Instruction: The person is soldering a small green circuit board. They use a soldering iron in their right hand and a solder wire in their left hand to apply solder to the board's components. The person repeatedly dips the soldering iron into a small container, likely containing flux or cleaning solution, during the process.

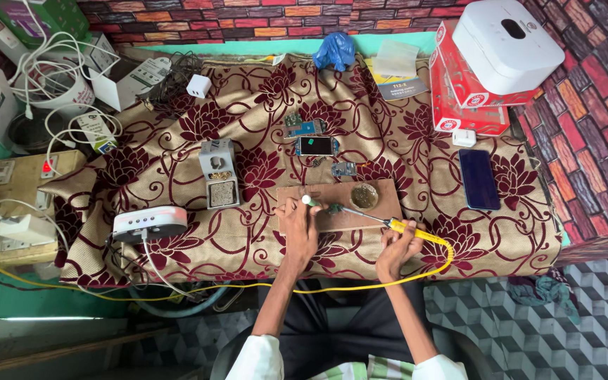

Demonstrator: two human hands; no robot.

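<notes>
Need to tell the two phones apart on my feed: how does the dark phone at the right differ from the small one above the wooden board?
The dark phone is larger, lies lengthwise away from the person and sits alone at the right. The small phone lies sideways among loose circuit boards, showing a lighter frame around its dark face. Both lie flat on the flowered cloth, untouched by the hands.

Tablecloth (177, 151) woven cloth, matt, beige with raised maroon flowers; work board (360, 218) bare wood, rough and dull; soldering iron (381, 222) thin metal shaft, glossy yellow plastic handle; phone (478, 179) smooth glossy glass; white box (507, 43) smooth matt plastic; red cartons (459, 98) shiny printed card.
</notes>
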